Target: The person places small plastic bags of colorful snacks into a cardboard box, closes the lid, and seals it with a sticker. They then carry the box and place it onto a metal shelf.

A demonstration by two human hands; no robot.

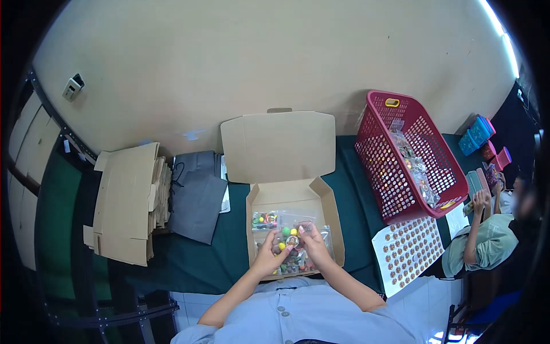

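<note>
Both my hands are over an open cardboard box (339,238) whose lid stands raised at the back. Between them is a clear bag of coloured balls (286,231), green and yellow ones among them, with a round sticker (292,241) on its front. My left hand (269,256) grips the bag's left side, fingers closed on it. On the right side, my right hand (314,243) pinches the bag near its upper part. More clear bags of coloured balls (264,220) lie in the box, partly hidden by my hands.
To the left are stacked flat cardboard boxes (123,200) and dark paper bags (197,198). At right stands a red plastic basket (378,172) with several filled bags, behind a sheet of round stickers (401,252). Another person (484,241) sits farther right, near coloured baskets (474,136).
</note>
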